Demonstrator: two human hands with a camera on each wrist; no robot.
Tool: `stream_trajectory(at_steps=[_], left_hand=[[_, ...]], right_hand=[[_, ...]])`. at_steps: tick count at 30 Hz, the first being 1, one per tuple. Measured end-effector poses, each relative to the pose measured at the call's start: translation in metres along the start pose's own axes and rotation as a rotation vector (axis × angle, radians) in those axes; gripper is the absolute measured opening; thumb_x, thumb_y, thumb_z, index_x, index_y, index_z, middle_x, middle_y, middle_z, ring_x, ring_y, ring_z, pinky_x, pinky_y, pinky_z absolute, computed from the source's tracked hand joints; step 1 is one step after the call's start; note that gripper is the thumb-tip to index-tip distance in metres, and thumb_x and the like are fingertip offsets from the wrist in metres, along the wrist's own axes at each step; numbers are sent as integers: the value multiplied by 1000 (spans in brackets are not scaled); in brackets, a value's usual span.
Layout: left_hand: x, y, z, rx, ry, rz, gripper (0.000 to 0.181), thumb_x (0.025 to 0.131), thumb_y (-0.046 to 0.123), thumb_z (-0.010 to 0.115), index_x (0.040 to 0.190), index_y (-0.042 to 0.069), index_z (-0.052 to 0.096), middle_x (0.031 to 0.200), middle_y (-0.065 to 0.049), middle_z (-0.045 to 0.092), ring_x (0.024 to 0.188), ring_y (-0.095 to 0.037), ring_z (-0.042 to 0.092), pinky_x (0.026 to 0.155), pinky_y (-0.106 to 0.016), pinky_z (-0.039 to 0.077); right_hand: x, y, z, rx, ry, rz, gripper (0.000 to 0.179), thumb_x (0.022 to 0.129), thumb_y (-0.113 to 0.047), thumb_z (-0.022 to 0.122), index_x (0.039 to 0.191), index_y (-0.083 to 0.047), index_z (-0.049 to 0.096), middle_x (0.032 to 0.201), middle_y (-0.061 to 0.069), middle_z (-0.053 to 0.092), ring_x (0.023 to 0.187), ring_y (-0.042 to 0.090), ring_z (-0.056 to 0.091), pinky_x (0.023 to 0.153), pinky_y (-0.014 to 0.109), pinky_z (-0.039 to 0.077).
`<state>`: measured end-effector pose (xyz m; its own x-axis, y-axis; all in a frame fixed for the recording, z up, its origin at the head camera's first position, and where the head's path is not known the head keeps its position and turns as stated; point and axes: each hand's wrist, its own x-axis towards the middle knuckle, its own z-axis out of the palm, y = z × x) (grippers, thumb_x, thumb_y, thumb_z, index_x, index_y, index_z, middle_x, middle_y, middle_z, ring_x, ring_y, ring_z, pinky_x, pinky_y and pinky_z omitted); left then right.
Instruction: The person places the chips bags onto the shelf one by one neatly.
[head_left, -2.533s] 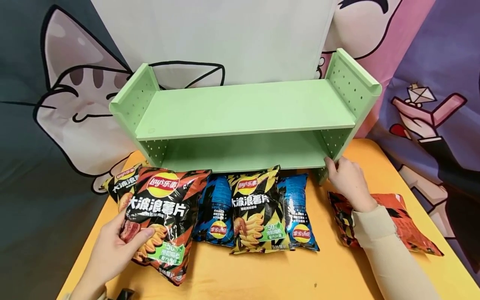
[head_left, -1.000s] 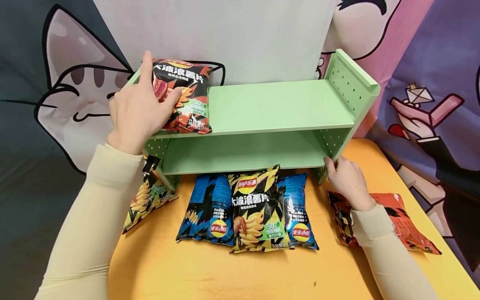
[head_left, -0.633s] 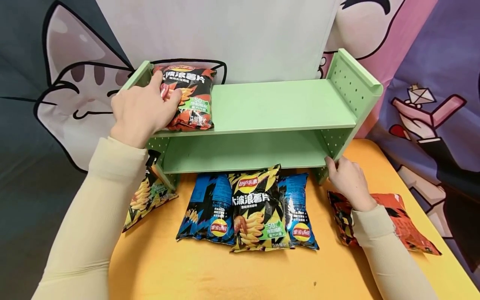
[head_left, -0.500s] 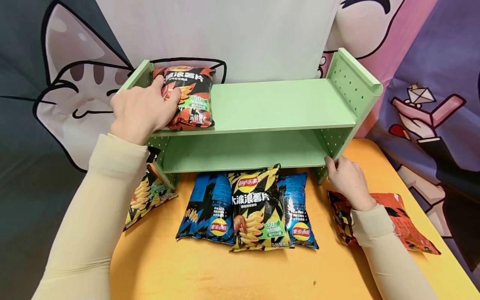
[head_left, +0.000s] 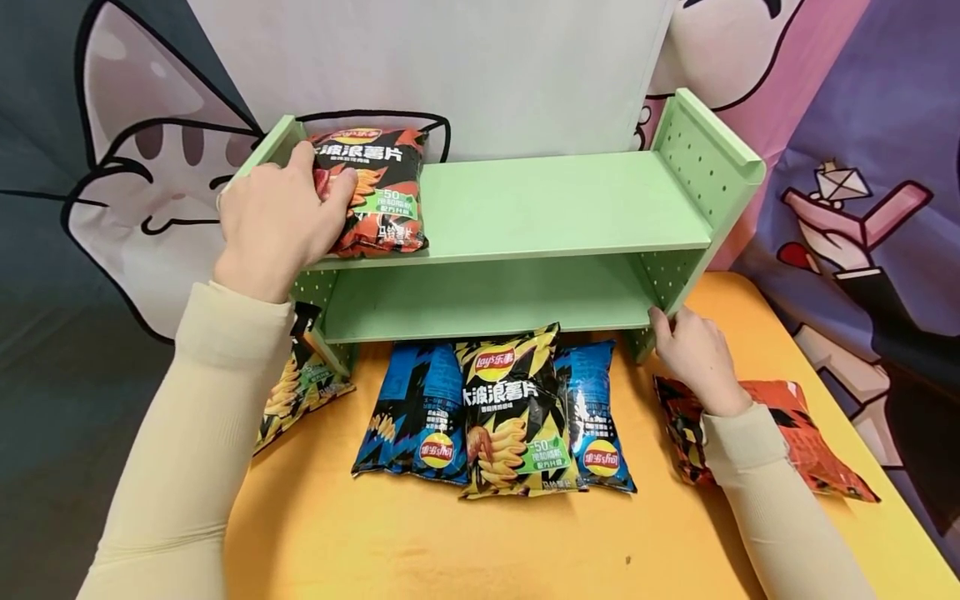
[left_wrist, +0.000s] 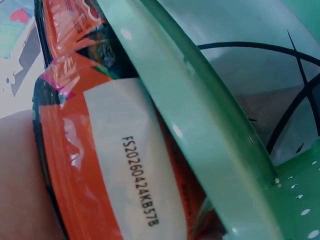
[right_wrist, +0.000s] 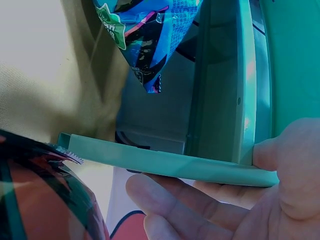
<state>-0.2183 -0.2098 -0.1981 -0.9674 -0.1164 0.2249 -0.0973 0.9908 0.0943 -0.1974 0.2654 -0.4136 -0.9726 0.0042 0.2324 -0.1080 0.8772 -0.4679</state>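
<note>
A red-and-black bag of chips (head_left: 382, 200) stands at the left end of the upper board of the green shelf (head_left: 562, 200). My left hand (head_left: 281, 217) grips its left side, thumb on the front; the other fingertips are mostly hidden. In the left wrist view the back of this bag (left_wrist: 132, 165) lies close to the shelf's green edge (left_wrist: 190, 115). Low on the right, my right hand (head_left: 693, 354) holds the shelf's side panel. The right wrist view shows the thumb and fingers of that hand (right_wrist: 240, 200) on either side of the green panel edge (right_wrist: 165, 165).
In front of the shelf, a yellow-and-black chip bag (head_left: 510, 417) lies between two blue ones (head_left: 412, 417) (head_left: 597, 417). Another yellow-and-black bag (head_left: 300, 387) lies at the left leg. A red bag (head_left: 802, 437) lies under the right forearm on the orange table (head_left: 427, 542).
My left hand has raised the red-and-black chip bag from in front of the shelf onto the left of the upper board, lowering it slightly there. My right hand has stayed on the panel.
</note>
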Motion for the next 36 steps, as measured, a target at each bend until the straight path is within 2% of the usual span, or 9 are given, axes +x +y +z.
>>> stream_trajectory(at_steps=[2, 8, 11, 17, 23, 25, 27, 32, 36], left_hand=[[-4, -1, 3, -49, 95, 28, 81, 102, 67, 24, 149, 4, 43, 122, -39, 60, 107, -56, 58, 82, -73, 45], [-24, -4, 18, -204, 415, 145, 64, 103, 51, 46, 144, 2, 53, 122, -34, 60, 105, -54, 56, 93, -69, 43], [-34, -7, 26, -270, 569, 209, 56, 101, 45, 52, 136, 1, 60, 118, -30, 60, 100, -49, 55, 89, -65, 44], [-57, -13, 38, -357, 713, 265, 49, 97, 38, 57, 130, 3, 66, 116, -26, 61, 101, -46, 52, 85, -60, 43], [-88, -17, 62, -441, 845, 323, 47, 94, 37, 56, 116, -2, 71, 97, -25, 62, 86, -45, 50, 75, -56, 39], [-98, -17, 73, -462, 862, 347, 47, 93, 37, 55, 111, -3, 72, 91, -24, 62, 81, -44, 50, 71, -55, 39], [-107, -16, 84, -467, 846, 371, 46, 93, 36, 54, 108, -4, 71, 87, -22, 62, 78, -42, 52, 68, -53, 40], [-127, -9, 114, -473, 683, 419, 41, 93, 32, 56, 104, -5, 70, 81, -17, 64, 71, -34, 57, 62, -45, 45], [-143, 2, 139, -487, 545, 421, 36, 93, 31, 61, 103, -2, 71, 82, -12, 66, 70, -27, 59, 60, -42, 48]], right_hand=[[1, -1, 0, -2, -1, 1, 51, 111, -49, 33, 82, -9, 48, 60, 6, 40, 48, 25, 39, 47, 36, 29], [1, -1, 0, 1, -18, 8, 51, 111, -49, 33, 83, -9, 48, 60, 6, 42, 48, 24, 41, 47, 35, 29], [0, -1, -1, 0, -17, 11, 51, 111, -49, 33, 83, -9, 49, 61, 7, 45, 49, 25, 43, 47, 36, 30], [0, 0, -1, 4, -19, 21, 52, 110, -50, 33, 87, -8, 50, 63, 8, 49, 49, 25, 45, 47, 36, 31], [-1, 0, 0, 7, -15, 5, 49, 111, -48, 34, 88, -8, 51, 63, 8, 48, 51, 24, 45, 47, 35, 30], [-1, 0, 0, 7, -12, 1, 49, 111, -47, 35, 87, -7, 51, 63, 8, 49, 51, 24, 46, 47, 35, 30], [-1, -1, 0, 8, -13, -1, 49, 111, -47, 35, 87, -7, 51, 64, 8, 50, 51, 24, 46, 47, 35, 30], [-1, -2, -1, 6, -17, 7, 50, 111, -48, 34, 87, -7, 51, 65, 9, 52, 52, 24, 48, 48, 35, 31], [-1, -1, -1, 1, -12, 10, 50, 111, -48, 34, 86, -8, 51, 66, 9, 52, 53, 25, 48, 48, 35, 31]])
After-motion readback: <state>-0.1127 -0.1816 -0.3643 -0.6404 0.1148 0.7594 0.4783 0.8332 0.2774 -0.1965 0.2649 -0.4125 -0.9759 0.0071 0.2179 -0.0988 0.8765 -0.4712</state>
